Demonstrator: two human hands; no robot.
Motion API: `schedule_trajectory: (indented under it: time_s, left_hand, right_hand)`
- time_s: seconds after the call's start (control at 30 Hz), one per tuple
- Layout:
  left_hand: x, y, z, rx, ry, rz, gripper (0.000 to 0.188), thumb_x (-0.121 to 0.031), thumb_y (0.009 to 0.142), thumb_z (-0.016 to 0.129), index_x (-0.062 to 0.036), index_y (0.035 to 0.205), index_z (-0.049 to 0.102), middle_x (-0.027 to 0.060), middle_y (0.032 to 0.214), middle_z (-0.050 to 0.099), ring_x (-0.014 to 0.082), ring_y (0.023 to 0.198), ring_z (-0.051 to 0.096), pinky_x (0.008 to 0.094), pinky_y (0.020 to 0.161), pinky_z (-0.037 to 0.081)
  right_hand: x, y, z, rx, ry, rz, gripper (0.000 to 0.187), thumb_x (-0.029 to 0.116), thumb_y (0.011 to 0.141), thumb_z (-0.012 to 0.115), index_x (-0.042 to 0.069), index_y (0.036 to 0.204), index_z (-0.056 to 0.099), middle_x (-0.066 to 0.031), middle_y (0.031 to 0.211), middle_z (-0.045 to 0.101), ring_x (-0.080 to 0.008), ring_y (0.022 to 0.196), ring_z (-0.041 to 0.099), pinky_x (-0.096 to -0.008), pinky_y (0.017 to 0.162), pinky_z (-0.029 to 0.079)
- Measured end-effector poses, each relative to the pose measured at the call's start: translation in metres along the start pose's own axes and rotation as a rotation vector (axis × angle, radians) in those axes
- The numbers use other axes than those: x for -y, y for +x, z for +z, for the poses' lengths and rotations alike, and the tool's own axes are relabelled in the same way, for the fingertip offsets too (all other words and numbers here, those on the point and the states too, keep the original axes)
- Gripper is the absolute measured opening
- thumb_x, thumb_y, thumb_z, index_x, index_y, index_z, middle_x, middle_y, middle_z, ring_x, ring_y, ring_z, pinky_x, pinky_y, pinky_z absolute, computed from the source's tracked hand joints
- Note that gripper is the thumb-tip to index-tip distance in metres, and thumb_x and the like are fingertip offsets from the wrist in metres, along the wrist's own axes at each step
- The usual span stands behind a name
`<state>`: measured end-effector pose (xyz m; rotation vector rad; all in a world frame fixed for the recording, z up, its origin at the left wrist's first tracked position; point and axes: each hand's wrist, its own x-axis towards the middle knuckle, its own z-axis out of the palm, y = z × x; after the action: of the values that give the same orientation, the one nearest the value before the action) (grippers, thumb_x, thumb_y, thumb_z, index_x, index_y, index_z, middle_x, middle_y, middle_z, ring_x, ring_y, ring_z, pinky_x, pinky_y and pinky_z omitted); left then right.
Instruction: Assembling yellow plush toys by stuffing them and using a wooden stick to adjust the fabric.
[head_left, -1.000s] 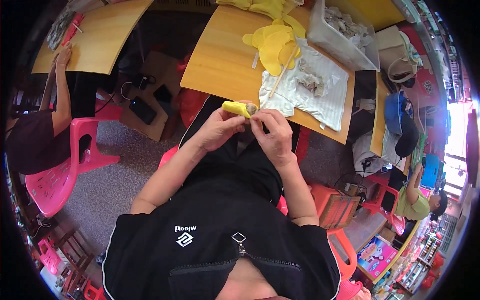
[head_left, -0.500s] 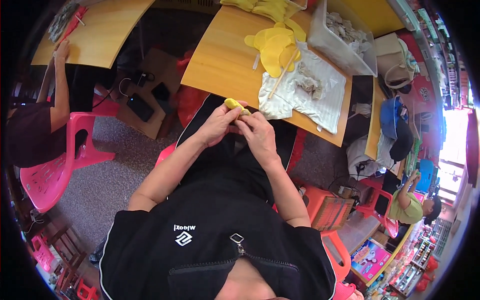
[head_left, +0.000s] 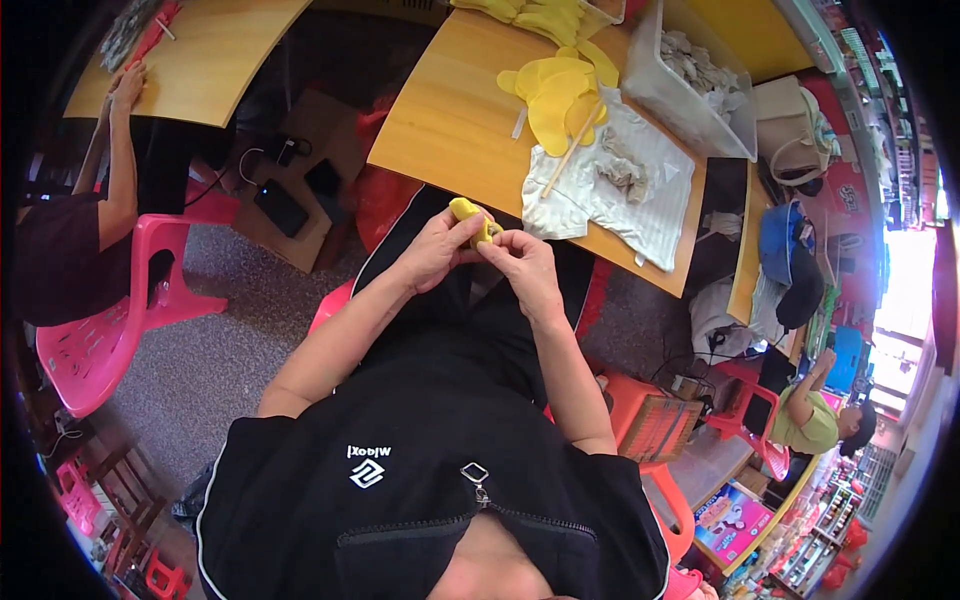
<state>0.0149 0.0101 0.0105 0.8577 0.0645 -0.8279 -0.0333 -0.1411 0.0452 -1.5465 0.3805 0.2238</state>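
Observation:
Above my lap, at the near edge of the table, both hands hold a small yellow fabric piece. My left hand grips it with thumb and fingers, its rounded end poking out on top. The fingertips of my right hand pinch the other end, where the piece looks folded open; whatever lies inside is too small to make out. Beyond them on the table, a white cloth is spread with a crumpled greyish-white wad on it. A thin wooden stick lies across the cloth's left side and some flat yellow pieces.
A translucent bin of whitish scraps stands on the table at the far right. More yellow pieces lie at the back. Left, a person sits on a pink chair at another table. Another person sits far right.
My right hand's fingers have shifted slightly right on the yellow piece, so more of its near end shows. My left hand keeps its hold. The seated person at right has raised their hands.

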Motion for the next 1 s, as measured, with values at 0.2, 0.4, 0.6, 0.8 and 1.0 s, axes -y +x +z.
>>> schedule_trajectory:
  time_s: [0.2,0.4,0.6,0.8,1.0]
  left_hand:
    - [0.006,-0.001,0.003,-0.003,0.007,0.100,0.028,-0.028,0.096,0.053,-0.0053,0.112,0.052,0.0054,0.107,0.057,0.0126,0.097,0.058,0.0289,0.084,0.051]
    - [0.012,0.000,0.002,0.000,-0.085,0.087,0.028,-0.027,0.097,0.052,-0.0043,0.114,0.051,0.0071,0.109,0.056,0.0141,0.100,0.058,0.0312,0.088,0.051]
    - [0.018,-0.003,0.000,-0.008,-0.003,0.094,0.028,-0.026,0.097,0.052,-0.0041,0.114,0.051,0.0067,0.109,0.056,0.0139,0.099,0.059,0.0327,0.088,0.052]
    - [0.012,0.001,0.005,-0.063,-0.054,0.076,0.027,-0.027,0.096,0.052,-0.0044,0.111,0.053,0.0059,0.104,0.059,0.0118,0.090,0.061,0.0292,0.071,0.058]
    - [0.003,-0.001,-0.006,-0.048,0.185,0.028,0.026,-0.031,0.096,0.052,-0.0070,0.103,0.056,0.0016,0.087,0.063,0.0053,0.064,0.057,0.0183,0.045,0.046]
  right_hand:
    - [-0.002,-0.001,0.004,-0.061,-0.371,-0.098,0.016,0.012,0.080,0.073,-0.002,0.078,0.067,0.0042,0.066,0.057,-0.0027,0.059,0.047,-0.0189,0.052,0.037]
    - [-0.006,-0.001,0.011,-0.103,0.264,-0.091,0.013,0.009,0.084,0.069,-0.004,0.086,0.068,-0.0013,0.077,0.066,-0.0046,0.069,0.058,-0.0185,0.065,0.046]
    - [-0.015,-0.003,0.014,-0.190,0.202,-0.163,0.015,0.008,0.085,0.067,-0.006,0.092,0.068,-0.0033,0.081,0.066,-0.0065,0.072,0.059,-0.0198,0.067,0.048]
    - [-0.020,-0.007,0.020,-0.288,0.282,-0.171,0.015,0.008,0.085,0.068,-0.005,0.093,0.068,-0.0023,0.080,0.066,-0.0054,0.069,0.057,-0.0188,0.065,0.045]
    - [-0.001,-0.020,0.008,-0.096,-0.340,-0.227,0.019,0.010,0.083,0.070,-0.003,0.095,0.067,0.0009,0.077,0.065,-0.0023,0.064,0.052,-0.0199,0.057,0.043]
